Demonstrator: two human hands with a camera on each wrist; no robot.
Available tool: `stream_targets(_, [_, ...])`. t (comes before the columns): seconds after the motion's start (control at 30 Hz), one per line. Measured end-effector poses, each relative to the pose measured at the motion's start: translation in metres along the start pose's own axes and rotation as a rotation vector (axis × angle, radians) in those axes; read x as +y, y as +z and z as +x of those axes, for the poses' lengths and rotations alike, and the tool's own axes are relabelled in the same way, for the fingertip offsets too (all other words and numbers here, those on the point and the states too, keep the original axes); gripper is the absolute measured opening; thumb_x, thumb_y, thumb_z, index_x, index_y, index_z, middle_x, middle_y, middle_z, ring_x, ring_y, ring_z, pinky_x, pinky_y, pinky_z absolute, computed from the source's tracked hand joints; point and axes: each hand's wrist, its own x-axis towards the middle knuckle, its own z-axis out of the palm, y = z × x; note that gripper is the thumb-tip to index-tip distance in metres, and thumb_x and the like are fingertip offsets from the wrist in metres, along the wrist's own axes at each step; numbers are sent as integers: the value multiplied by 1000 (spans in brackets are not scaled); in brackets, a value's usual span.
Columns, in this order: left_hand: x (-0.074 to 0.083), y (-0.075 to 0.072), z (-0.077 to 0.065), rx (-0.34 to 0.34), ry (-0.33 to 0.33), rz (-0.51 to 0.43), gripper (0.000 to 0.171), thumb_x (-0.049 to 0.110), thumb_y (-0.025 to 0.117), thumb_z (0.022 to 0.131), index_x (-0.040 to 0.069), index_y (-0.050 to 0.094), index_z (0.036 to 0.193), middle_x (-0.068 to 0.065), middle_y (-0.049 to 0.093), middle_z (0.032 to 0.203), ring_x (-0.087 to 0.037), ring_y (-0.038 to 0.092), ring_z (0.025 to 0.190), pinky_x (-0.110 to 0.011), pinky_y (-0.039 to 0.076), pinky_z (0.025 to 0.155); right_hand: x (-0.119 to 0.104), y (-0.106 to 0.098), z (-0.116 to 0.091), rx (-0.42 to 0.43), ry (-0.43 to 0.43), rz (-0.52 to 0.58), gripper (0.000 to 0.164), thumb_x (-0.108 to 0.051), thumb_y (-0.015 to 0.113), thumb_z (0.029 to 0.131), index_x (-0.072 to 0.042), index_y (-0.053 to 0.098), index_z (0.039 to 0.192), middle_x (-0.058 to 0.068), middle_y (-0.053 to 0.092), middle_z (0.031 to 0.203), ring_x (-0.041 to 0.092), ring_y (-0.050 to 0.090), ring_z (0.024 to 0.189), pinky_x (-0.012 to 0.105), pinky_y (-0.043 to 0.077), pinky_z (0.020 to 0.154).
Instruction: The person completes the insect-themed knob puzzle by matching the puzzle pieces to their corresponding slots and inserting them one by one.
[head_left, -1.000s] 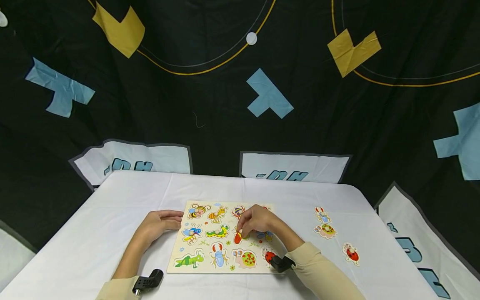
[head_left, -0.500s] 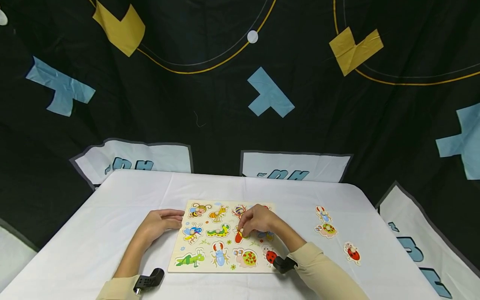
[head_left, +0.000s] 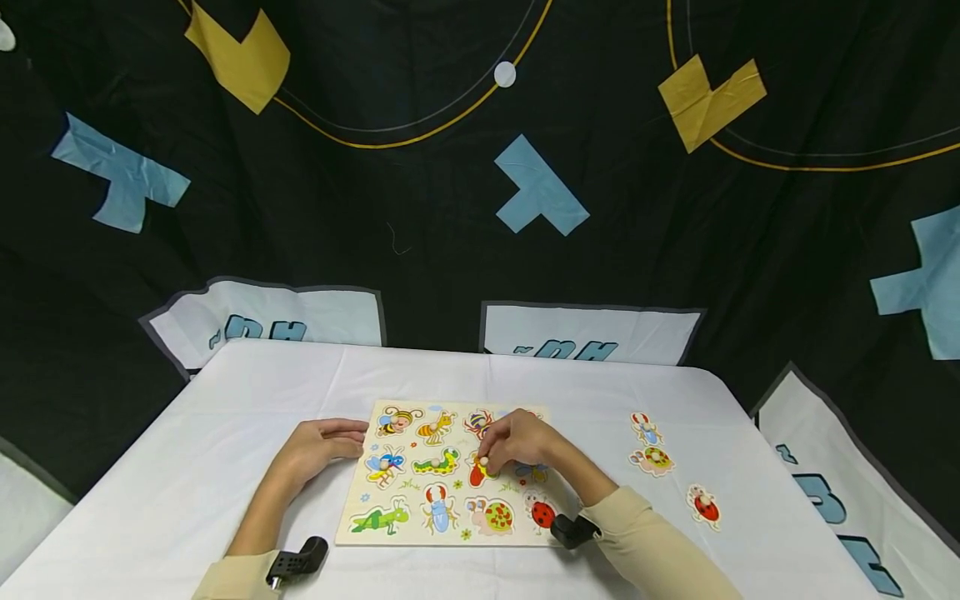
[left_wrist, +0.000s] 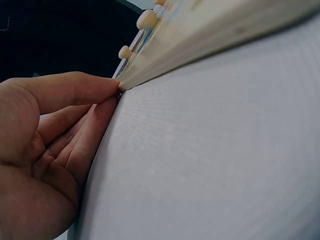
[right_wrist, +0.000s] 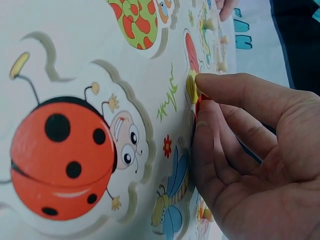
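A wooden insect peg puzzle board (head_left: 412,492) lies on the white table. My left hand (head_left: 318,450) rests at its left edge; in the left wrist view, the fairly straight fingers (left_wrist: 75,92) touch the board's side. Over the board's middle right, my right hand (head_left: 521,437) pinches a red-and-yellow insect puzzle piece (right_wrist: 192,85) with thumb and fingertips, in the middle row; its knob is mostly hidden by the fingers. Printed pictures of a stag beetle (head_left: 438,509), a snail (head_left: 491,517) and a ladybug (right_wrist: 65,155) show in the front-row recesses.
On the table right of the board lie three loose pieces: a stag beetle piece (head_left: 646,429), a snail piece (head_left: 652,461) and a ladybug piece (head_left: 703,507). Several knobbed pieces, among them a caterpillar (head_left: 437,462), sit in the board. A black curtain (head_left: 420,225) hangs behind.
My right hand has shifted very slightly to the right, its fingertips still at the red-and-yellow piece. My left hand stays at the board's edge; the loose pieces have not moved.
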Motion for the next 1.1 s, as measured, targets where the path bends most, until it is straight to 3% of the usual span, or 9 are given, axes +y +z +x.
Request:
stream_targets(0.43, [1,-1,-2,-3,6,6,47,18,81,80,8,72,126,-6,78,111,-21,67,111,-44,41,103,9,-10,-5,-3,-16,31,18,-9,87,70,-7,77,85,-2,72,72,11,59,63,26,48,62])
stream_targets(1.1, [-1,1,-1,-3,10,0,47,17,80,80,7,72,126,-7,77,111,-23,65,114,-45,41,104,26,-36,-27,69,2,-1,18,-9,86,73,-7,75,87,-1,68,71,14,58,64,30,49,62])
